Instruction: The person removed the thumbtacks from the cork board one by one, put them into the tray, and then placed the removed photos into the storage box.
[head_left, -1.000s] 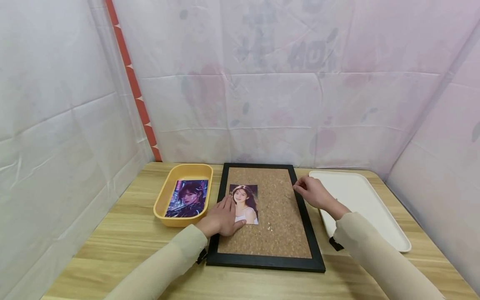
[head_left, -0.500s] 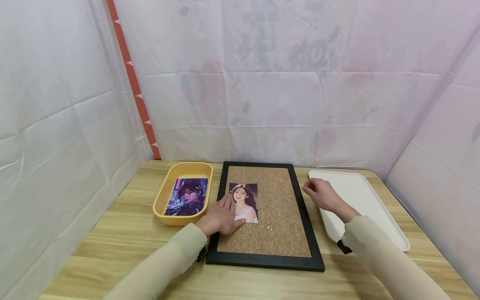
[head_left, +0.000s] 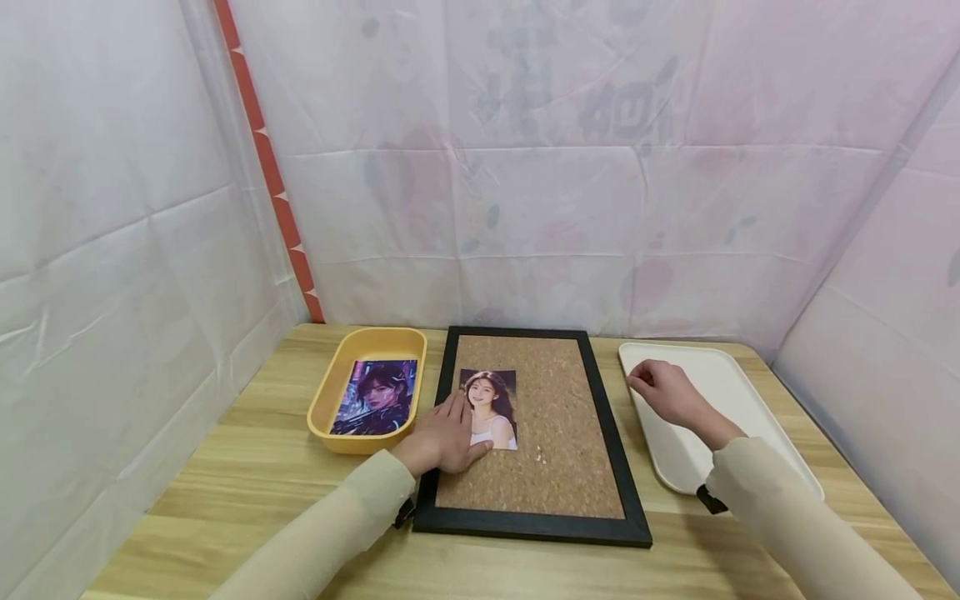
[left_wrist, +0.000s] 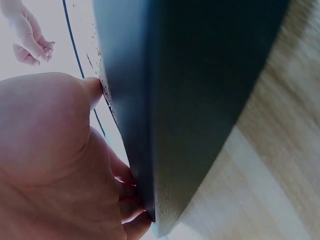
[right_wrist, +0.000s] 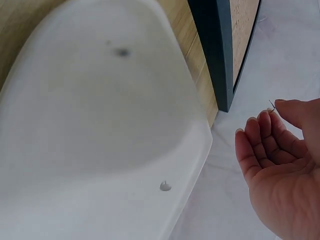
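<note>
My left hand [head_left: 442, 437] lies flat with its fingers extended over the lower left of a photo [head_left: 497, 412] of a person with long dark hair. The photo lies on the cork board [head_left: 555, 400], against its left side. Over the near left rim of the white tray, my right hand [head_left: 667, 392] is raised. It pinches a thumbtack [right_wrist: 271, 105] between thumb and forefinger; only the thin point shows in the right wrist view. Another thumbtack [right_wrist: 165, 186] lies on the white tray [right_wrist: 100, 125], point up. In the left wrist view, fingertips reach over the board's black frame [left_wrist: 195, 100].
A yellow bin [head_left: 318, 408] left of the board holds a purple-blue illustrated picture [head_left: 375, 397]. A few tiny pale specks [head_left: 540, 454] show on the cork. Wooden tabletop [head_left: 247, 467] surrounds everything, with pale cloth walls [head_left: 555, 208] behind and at both sides.
My right hand has moved right, from the board's right frame edge to over the tray's rim. The left hand and the photo stay in place.
</note>
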